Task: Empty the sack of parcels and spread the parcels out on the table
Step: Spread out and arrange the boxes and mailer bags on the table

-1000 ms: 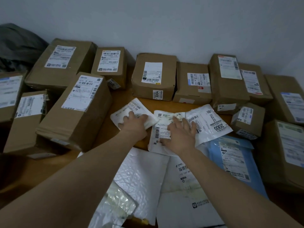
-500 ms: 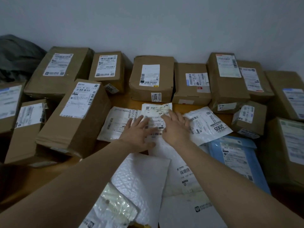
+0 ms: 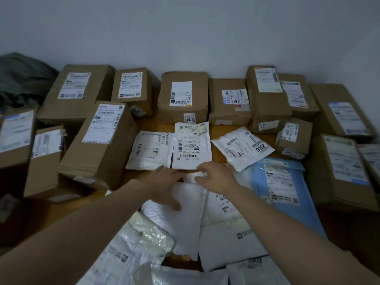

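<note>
Both hands work over the middle of the wooden table (image 3: 222,130), which is ringed with brown cardboard boxes (image 3: 183,95) along the wall and down either side. The left hand (image 3: 164,182) lies flat with its fingers spread on a white padded envelope (image 3: 181,212), thumb down along its face. The right hand (image 3: 218,177) hovers just beside it, fingers loosely curled toward the envelope's top edge; whether it pinches that edge I cannot tell, the fingertips being blurred.

Just beyond the hands, two white flat bags (image 3: 192,145) lie side by side and slightly overlapped, and a third marked 2005 (image 3: 244,149) sits tilted to their right. A blue mailer (image 3: 281,186) lies near the right forearm, and more white bags (image 3: 226,239) overlap one another at the near edge. No sack shows clearly; a dark bundle (image 3: 22,79) at far left could be it.

These soft packets look light, limp and slick, so I would expect them to slide under a flat palm and sag if lifted by one corner. Taking one by an edge, thumb on top, or simply pushing it flat, seems the surest way. The near pile looks in need of parting.
</note>
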